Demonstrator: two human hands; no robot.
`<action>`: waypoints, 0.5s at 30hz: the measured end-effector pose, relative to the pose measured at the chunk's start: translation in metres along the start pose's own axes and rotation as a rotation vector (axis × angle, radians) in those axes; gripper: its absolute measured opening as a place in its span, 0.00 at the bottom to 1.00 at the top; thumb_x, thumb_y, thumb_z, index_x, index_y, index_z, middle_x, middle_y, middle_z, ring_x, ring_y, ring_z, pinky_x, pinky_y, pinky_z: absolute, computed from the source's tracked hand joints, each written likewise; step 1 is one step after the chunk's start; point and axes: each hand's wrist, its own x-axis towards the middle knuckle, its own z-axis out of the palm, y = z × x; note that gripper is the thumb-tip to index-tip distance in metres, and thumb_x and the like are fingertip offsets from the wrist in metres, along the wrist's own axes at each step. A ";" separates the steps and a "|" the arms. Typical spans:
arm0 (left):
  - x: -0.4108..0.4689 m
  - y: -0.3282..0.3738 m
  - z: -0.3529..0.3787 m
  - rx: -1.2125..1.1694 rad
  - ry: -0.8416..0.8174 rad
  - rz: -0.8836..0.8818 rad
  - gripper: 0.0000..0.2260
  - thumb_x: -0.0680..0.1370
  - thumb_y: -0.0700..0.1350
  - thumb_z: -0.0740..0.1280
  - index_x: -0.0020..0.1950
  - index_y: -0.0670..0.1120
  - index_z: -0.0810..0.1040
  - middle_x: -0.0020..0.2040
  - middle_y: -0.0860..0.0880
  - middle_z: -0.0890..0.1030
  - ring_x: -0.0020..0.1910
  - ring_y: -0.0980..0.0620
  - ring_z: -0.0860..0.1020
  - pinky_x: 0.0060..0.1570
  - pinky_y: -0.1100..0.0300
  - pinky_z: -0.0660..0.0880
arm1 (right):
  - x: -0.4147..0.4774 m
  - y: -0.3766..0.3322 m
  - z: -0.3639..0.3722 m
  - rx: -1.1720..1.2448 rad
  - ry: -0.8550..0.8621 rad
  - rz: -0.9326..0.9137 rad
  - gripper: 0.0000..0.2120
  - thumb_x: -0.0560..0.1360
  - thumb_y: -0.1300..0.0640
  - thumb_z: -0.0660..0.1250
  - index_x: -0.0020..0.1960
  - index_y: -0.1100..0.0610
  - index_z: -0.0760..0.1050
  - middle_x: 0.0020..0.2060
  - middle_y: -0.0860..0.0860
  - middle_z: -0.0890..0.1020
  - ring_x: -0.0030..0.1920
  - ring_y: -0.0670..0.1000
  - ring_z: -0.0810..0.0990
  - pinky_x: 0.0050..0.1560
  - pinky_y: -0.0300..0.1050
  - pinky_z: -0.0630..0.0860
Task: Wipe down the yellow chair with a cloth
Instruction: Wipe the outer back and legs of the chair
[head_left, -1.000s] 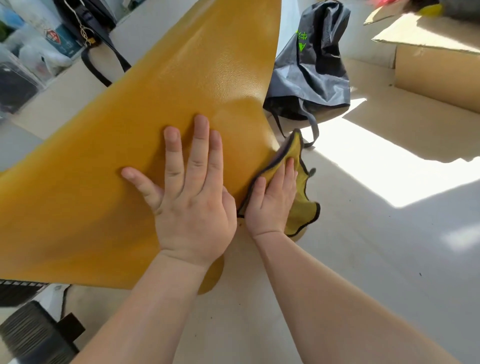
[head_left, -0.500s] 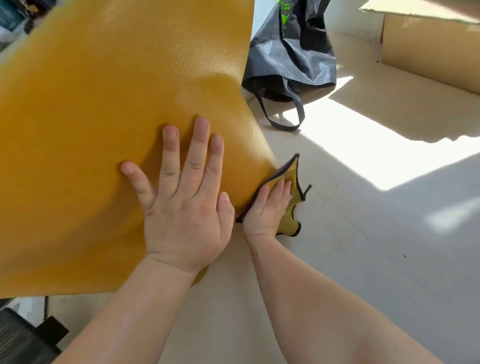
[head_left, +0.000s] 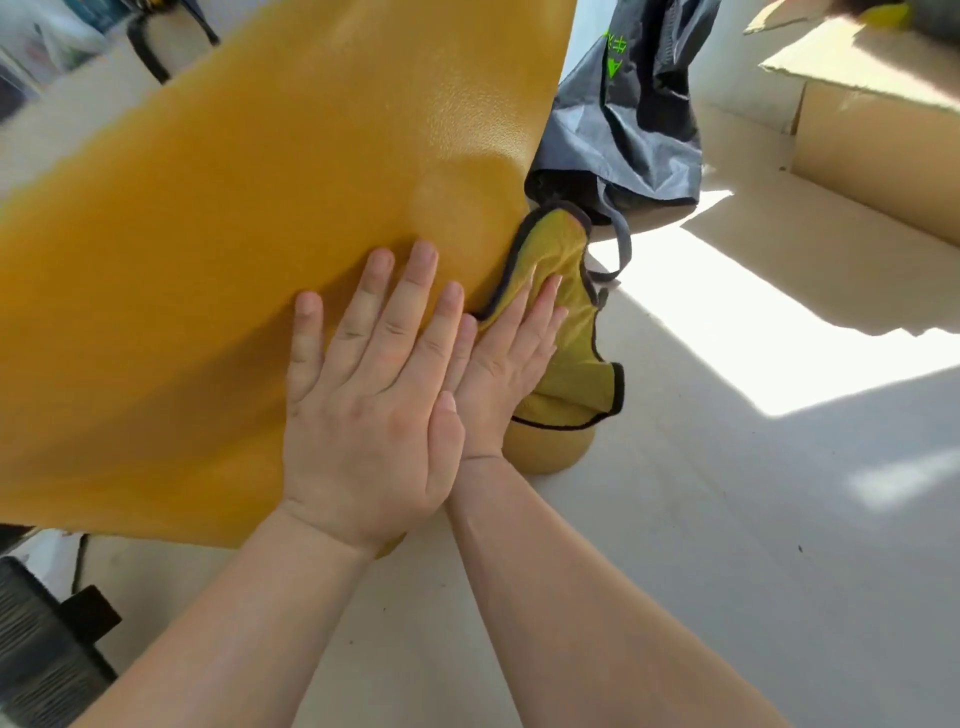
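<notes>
The yellow chair fills the upper left as a broad, textured mustard surface, tilted toward me. My left hand lies flat on it with fingers spread, holding nothing. My right hand presses a yellow cloth with dark trim against the chair's right edge, fingers extended over the fabric. The cloth's lower part hangs loose off the edge. A rounded yellow part of the chair shows just below the cloth. My left hand overlaps part of my right hand.
A grey bag with green lettering sits on the floor just behind the chair's right edge. A cardboard box stands at the upper right. A dark object sits at the lower left. Sunlight patches fall on the pale floor.
My right hand and the cloth have slid up along the chair's right edge, and more of the cloth shows. My left hand stays flat on the chair. The view has shifted.
</notes>
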 end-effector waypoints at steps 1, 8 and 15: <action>-0.003 -0.002 -0.003 -0.011 0.016 -0.003 0.27 0.81 0.49 0.56 0.79 0.42 0.66 0.81 0.42 0.61 0.81 0.42 0.57 0.78 0.39 0.48 | 0.002 0.001 0.000 -0.013 0.028 -0.042 0.31 0.81 0.40 0.50 0.80 0.48 0.46 0.82 0.57 0.53 0.81 0.61 0.48 0.80 0.59 0.45; -0.007 -0.009 -0.024 -0.056 -0.080 0.012 0.29 0.80 0.48 0.60 0.81 0.51 0.61 0.82 0.44 0.57 0.82 0.43 0.55 0.79 0.43 0.49 | 0.013 0.074 -0.027 -0.154 -0.127 0.157 0.43 0.76 0.29 0.38 0.82 0.54 0.51 0.81 0.56 0.56 0.81 0.58 0.53 0.80 0.57 0.49; -0.024 -0.019 -0.041 -0.085 -0.006 -0.043 0.27 0.79 0.46 0.62 0.80 0.51 0.65 0.81 0.43 0.60 0.80 0.41 0.61 0.78 0.42 0.53 | 0.004 -0.009 -0.030 -0.055 -0.219 0.134 0.40 0.77 0.31 0.40 0.83 0.51 0.43 0.83 0.52 0.44 0.81 0.54 0.40 0.79 0.51 0.36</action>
